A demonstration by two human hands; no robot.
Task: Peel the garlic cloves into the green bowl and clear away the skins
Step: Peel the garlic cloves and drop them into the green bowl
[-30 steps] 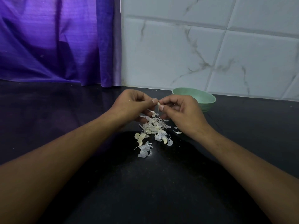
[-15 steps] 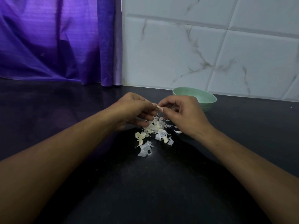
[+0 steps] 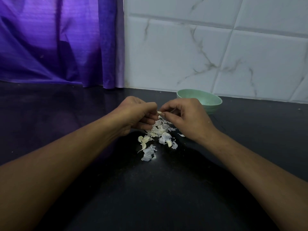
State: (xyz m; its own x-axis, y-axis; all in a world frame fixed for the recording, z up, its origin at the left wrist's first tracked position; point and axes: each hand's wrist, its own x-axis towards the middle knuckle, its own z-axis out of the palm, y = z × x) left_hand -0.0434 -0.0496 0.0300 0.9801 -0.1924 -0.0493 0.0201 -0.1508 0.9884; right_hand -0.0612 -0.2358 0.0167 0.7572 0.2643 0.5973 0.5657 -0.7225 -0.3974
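A glossy purple curtain (image 3: 58, 47) hangs far left of the green bowl (image 3: 215, 106). Just left of the bowl, the left hand (image 3: 138, 114) and right hand (image 3: 186, 117) pinch one small pale garlic clove (image 3: 160, 112) over papery white skins (image 3: 158, 132) heaped on the dark speckled bench (image 3: 150, 197). The contents of the smooth, round bowl cannot be made out.

A small pale garlic clove (image 3: 159, 112) was pinched between the fingertips (image 3: 168, 107). Directly beneath them lay a loose heap of white skins (image 3: 164, 136), perhaps with unpeeled cloves among it. The green bowl (image 3: 209, 101) stood upright just beyond the right-side fingers.
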